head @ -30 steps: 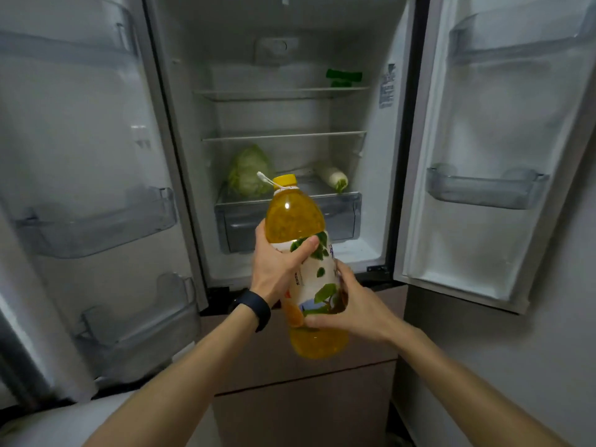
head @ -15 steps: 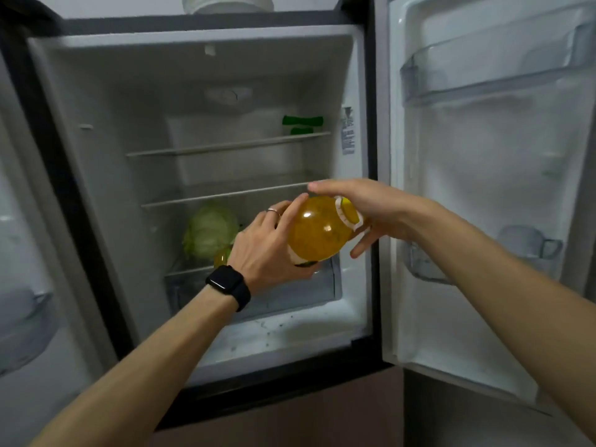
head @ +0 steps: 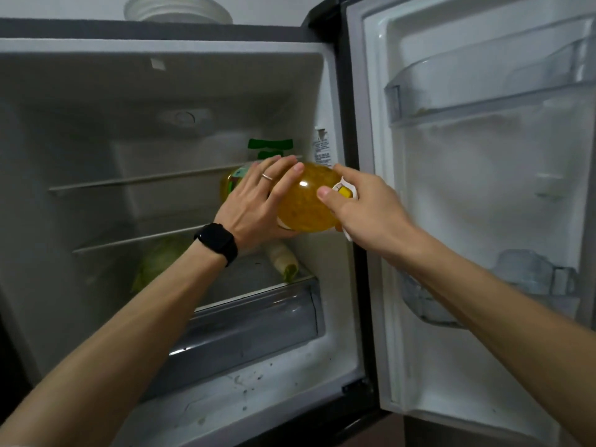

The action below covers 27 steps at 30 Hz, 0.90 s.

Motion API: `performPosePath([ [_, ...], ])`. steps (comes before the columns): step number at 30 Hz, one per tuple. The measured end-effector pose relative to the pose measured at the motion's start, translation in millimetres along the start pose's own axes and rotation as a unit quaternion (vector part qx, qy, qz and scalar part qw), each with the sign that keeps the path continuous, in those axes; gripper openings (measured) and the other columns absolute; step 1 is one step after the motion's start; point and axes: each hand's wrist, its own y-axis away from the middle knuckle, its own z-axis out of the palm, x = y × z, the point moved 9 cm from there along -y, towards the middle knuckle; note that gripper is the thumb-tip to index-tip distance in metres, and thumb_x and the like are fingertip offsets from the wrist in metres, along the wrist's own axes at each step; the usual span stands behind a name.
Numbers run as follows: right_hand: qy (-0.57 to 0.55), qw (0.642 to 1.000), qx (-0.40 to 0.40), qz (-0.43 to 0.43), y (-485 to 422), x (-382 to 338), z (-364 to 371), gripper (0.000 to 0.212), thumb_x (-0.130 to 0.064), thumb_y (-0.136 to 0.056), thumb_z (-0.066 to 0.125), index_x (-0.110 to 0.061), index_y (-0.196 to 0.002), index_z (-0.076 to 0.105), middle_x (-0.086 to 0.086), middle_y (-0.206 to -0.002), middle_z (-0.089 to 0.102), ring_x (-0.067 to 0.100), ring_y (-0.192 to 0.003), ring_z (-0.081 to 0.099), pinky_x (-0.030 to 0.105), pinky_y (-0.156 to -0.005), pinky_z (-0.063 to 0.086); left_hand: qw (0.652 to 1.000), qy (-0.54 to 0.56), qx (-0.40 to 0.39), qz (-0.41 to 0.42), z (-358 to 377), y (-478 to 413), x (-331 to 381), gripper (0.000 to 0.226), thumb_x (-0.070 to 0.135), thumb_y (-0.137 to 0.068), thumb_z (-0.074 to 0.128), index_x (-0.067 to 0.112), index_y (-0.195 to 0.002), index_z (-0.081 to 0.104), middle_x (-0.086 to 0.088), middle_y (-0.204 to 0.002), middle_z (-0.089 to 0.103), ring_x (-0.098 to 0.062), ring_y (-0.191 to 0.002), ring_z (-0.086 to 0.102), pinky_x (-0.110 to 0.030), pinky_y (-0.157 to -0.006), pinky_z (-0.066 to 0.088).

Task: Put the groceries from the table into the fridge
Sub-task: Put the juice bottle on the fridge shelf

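A big bottle of yellow oil (head: 306, 201) lies on its side, its base pointing into the open fridge (head: 161, 46) between the two wire shelves. My left hand (head: 258, 204) lies over the bottle's body with fingers fairly straight. My right hand (head: 361, 208) grips the neck end by the yellow cap (head: 343, 191) and white handle. A cabbage (head: 161, 262) and a white radish (head: 283, 256) sit on the glass above the crisper drawer (head: 251, 330).
A green-lidded pack (head: 270, 148) stands on the upper shelf (head: 145, 179) behind the bottle. The right door (head: 483, 221) stands open with clear bins (head: 483, 91). White bowls (head: 177, 9) sit on top of the fridge.
Both hands have lifted the bottle higher and pushed it deeper into the fridge, from the crisper level to between the shelves. It went from upright to lying sideways. The view moved closer.
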Motion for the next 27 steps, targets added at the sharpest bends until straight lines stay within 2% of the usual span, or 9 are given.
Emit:
performPosePath([
  [6,0.081,0.996,0.026,0.001,-12,6,11,0.053,-0.038,-0.103,0.051,-0.022,-0.152,0.038,0.004,-0.140,0.055,0.021,-0.119,0.053,0.027,-0.093,0.042,0.998,0.038,0.039,0.025,31,2,-14,0.103,0.056,-0.077,0.074,0.020,-0.148,0.008,-0.016,-0.148,0.028,-0.045,-0.133,0.041,-0.063,-0.102,0.041],
  [10,0.154,0.987,0.037,0.006,-23,7,31,0.060,-0.042,-0.103,0.048,-0.020,-0.156,0.029,0.006,-0.144,0.053,0.027,-0.129,0.051,0.028,-0.095,0.039,0.996,0.072,0.057,0.017,43,7,-31,0.102,0.057,-0.077,0.071,0.018,-0.147,0.009,-0.014,-0.151,0.028,-0.040,-0.137,0.038,-0.054,-0.108,0.041],
  [14,0.204,0.977,0.063,-0.002,-40,14,50,0.056,-0.043,-0.102,0.047,-0.019,-0.151,0.035,0.011,-0.131,0.061,0.033,-0.117,0.058,0.038,-0.093,0.047,0.995,0.083,0.027,-0.040,62,16,-53,0.100,0.064,-0.073,0.065,0.018,-0.149,0.018,-0.017,-0.152,0.037,-0.037,-0.136,0.042,-0.045,-0.111,0.039],
  [16,0.224,0.972,0.067,-0.013,-53,17,61,0.057,-0.041,-0.103,0.047,-0.018,-0.153,0.033,0.010,-0.135,0.057,0.032,-0.120,0.056,0.034,-0.090,0.043,0.989,0.098,-0.024,-0.108,77,22,-72,0.106,0.064,-0.070,0.067,0.019,-0.152,0.018,-0.014,-0.155,0.034,-0.032,-0.139,0.039,-0.046,-0.113,0.037],
  [18,0.242,0.968,0.057,-0.032,-65,17,79,0.063,-0.039,-0.103,0.048,-0.016,-0.156,0.024,0.012,-0.146,0.047,0.032,-0.127,0.051,0.039,-0.098,0.044,0.968,0.126,-0.089,-0.198,95,34,-96,0.111,0.058,-0.070,0.075,0.028,-0.156,0.010,-0.007,-0.159,0.029,-0.028,-0.141,0.036,-0.049,-0.112,0.038],
  [20,0.271,0.960,0.041,-0.048,-78,20,101,0.068,-0.036,-0.102,0.050,-0.015,-0.158,0.017,0.016,-0.154,0.033,0.035,-0.133,0.046,0.044,-0.105,0.043,0.938,0.144,-0.142,-0.282,108,52,-116,0.107,0.052,-0.076,0.075,0.041,-0.154,0.004,-0.004,-0.156,0.033,-0.031,-0.132,0.046,-0.048,-0.101,0.048],
  [22,0.311,0.948,0.027,-0.063,-94,23,123,0.072,-0.029,-0.101,0.055,-0.015,-0.158,0.014,0.019,-0.160,0.020,0.040,-0.140,0.037,0.048,-0.109,0.041,0.915,0.099,-0.197,-0.337,115,74,-136,0.090,0.049,-0.084,0.065,0.043,-0.153,0.007,-0.007,-0.149,0.042,-0.033,-0.121,0.054,-0.045,-0.090,0.053],
  [24,0.336,0.939,0.012,-0.069,-114,27,139,0.078,-0.021,-0.098,0.060,-0.014,-0.159,0.012,0.019,-0.164,0.012,0.044,-0.146,0.026,0.052,-0.114,0.035,0.886,0.035,-0.262,-0.382,119,99,-157,0.068,0.058,-0.091,0.046,0.034,-0.151,0.025,-0.009,-0.146,0.047,-0.033,-0.120,0.055,-0.043,-0.090,0.051],
  [27,0.372,0.924,-0.017,-0.085,-145,38,162,0.084,-0.011,-0.092,0.064,-0.014,-0.159,0.013,0.018,-0.165,0.007,0.048,-0.148,0.017,0.052,-0.117,0.030,0.824,-0.001,-0.371,-0.429,126,132,-174,0.079,0.078,-0.089,0.016,0.031,-0.147,0.042,-0.006,-0.147,0.050,-0.029,-0.125,0.053,-0.041,-0.093,0.048],
])
